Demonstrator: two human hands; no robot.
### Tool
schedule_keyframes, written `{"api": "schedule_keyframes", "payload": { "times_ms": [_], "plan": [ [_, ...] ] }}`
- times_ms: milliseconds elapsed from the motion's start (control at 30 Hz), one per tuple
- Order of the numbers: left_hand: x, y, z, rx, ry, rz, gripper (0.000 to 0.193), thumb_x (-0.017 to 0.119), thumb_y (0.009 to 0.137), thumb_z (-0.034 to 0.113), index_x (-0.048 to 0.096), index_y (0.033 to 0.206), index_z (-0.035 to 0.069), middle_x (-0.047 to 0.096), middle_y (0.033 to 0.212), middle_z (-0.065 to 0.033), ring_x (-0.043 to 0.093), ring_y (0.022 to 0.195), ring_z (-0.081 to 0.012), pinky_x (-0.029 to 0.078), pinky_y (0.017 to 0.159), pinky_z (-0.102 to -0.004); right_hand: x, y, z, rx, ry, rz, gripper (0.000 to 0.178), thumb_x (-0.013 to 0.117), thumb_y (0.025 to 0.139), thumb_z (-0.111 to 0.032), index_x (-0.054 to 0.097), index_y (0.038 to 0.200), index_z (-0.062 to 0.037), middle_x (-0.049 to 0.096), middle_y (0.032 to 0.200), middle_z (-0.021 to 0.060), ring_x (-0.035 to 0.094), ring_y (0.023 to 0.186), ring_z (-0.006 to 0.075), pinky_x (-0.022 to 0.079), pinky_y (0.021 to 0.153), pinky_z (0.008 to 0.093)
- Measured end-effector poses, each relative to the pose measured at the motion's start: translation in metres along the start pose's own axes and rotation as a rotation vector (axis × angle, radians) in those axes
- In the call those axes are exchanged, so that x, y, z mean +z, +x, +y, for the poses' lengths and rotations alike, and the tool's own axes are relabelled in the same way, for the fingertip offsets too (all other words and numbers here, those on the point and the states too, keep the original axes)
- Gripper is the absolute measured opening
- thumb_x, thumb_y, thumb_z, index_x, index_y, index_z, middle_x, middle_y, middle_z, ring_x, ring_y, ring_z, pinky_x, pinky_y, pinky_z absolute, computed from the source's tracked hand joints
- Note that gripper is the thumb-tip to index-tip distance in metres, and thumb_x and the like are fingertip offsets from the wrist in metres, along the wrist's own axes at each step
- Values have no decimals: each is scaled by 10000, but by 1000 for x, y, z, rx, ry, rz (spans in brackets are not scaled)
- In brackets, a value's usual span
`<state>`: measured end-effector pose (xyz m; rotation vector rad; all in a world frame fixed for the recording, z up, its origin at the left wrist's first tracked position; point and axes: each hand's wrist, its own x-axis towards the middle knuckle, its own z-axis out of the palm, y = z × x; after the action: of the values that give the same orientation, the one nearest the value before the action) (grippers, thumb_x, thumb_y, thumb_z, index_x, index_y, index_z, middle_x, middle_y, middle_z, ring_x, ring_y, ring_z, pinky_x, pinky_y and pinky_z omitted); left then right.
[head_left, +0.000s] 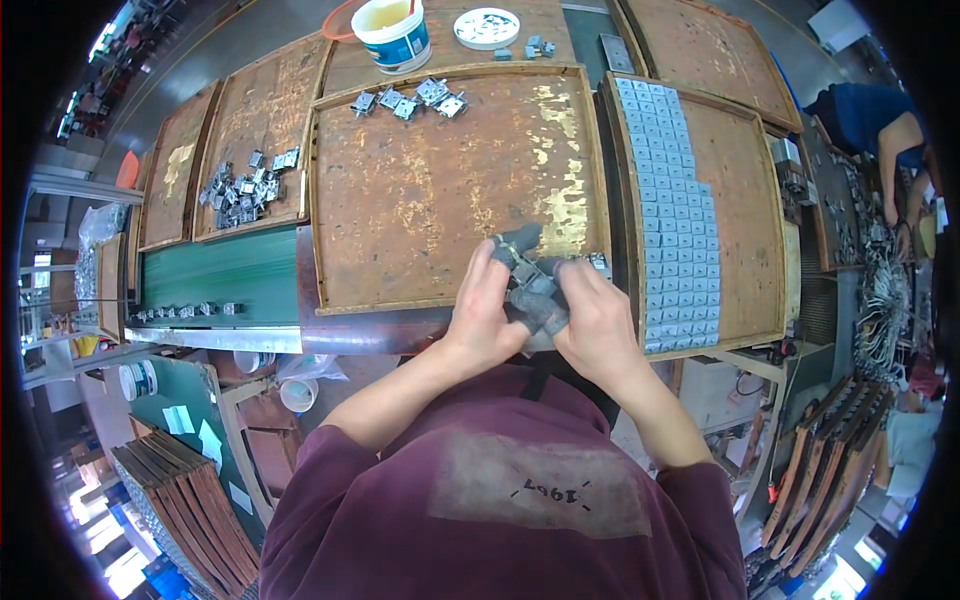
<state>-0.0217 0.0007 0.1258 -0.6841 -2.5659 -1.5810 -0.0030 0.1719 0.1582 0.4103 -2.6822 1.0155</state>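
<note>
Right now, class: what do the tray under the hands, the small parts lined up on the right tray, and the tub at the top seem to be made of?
Centre tray: probably wood, brown, worn, with pale scuffed patches. Lined-up parts: look like bare metal, grey with a dull shine. Tub: likely plastic, smooth white wall with a blue band.

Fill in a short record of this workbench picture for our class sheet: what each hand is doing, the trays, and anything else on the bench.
left hand: grips a small metal part, grey covers on fingertips
right hand: pinches the same part from the other side
centre tray: worn wooden, few metal parts at far edge
right tray: rows of metal parts laid flat
left tray: loose pile of parts
far edge: white tub
</note>
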Motion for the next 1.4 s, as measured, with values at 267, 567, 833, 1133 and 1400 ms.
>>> {"api": "schedule_keyframes", "payload": {
  "times_ms": [267,567,833,1133,1400],
  "plan": [
    [0,12,-2,201,-49,-82,731,833,666,195,569,1316,-11,630,1170,-190,617,1061,-372,507,912,-424,-10,13,29,273,389,-442,493,762,768,-452,641,889,10,675,812,231,695,778,384,533,659,435],
    [-31,20,-42,62,247,-251,495,789,731,60,614,1191,6,466,1269,-147,552,1104,-322,481,954,-421,-37,28,92,357,205,-243,373,724,824,-314,676,1067,-36,706,943,201,699,881,359,535,772,402],
    [-39,6,-127,-514,-166,-522,611,530,692,-188,554,1281,-27,437,1212,-79,550,1131,-218,516,922,-302,-89,33,331,948,415,330,263,673,911,-183,688,1083,16,679,869,73,615,728,171,477,628,329],
    [-36,25,-123,-459,-130,-689,473,587,749,-52,587,1217,9,495,1272,-196,528,1165,-344,469,968,-377,-90,43,329,991,692,184,167,635,922,-74,672,1064,8,680,906,90,649,791,192,510,648,313],
    [-129,137,-166,-136,903,197,335,717,787,118,613,1102,73,576,1112,-155,600,1012,-353,519,828,-445,-104,42,288,732,824,577,256,524,1009,-127,575,1233,-14,634,1020,71,608,841,150,470,649,258]
  ]
}}
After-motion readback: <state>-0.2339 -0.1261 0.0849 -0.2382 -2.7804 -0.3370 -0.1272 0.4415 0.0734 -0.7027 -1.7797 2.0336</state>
